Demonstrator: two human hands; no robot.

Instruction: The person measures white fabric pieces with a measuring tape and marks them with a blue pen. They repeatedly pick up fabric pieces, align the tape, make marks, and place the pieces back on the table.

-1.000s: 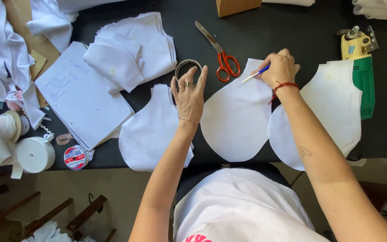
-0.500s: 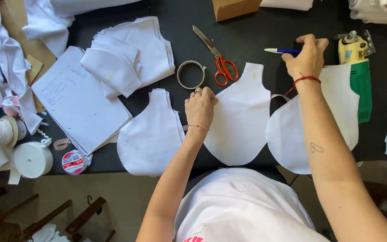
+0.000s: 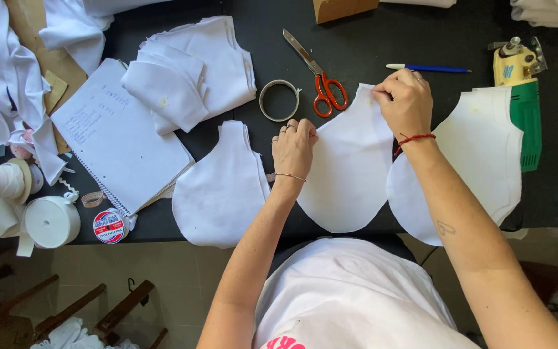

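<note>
A white cut fabric piece (image 3: 347,178) lies on the black table in front of me. My left hand (image 3: 294,147) pinches its left edge with curled fingers. My right hand (image 3: 406,102), with a red cord at the wrist, pinches its top narrow end. A stack of similar white pieces (image 3: 221,187) lies to the left, and another stack (image 3: 479,152) to the right under my right forearm. A blue pen (image 3: 429,68) rests on the table just beyond my right hand.
Orange-handled scissors (image 3: 321,77) and a tape roll (image 3: 279,100) lie beyond the hands. An open spiral notebook (image 3: 119,139), folded white pieces (image 3: 192,71), a green and yellow cutting machine (image 3: 523,97), thread spools (image 3: 50,222) and a round tin (image 3: 110,226) surround the area.
My right hand has put the blue pen down on the table and moved back onto the top of the middle fabric piece. My left hand came down onto its left edge.
</note>
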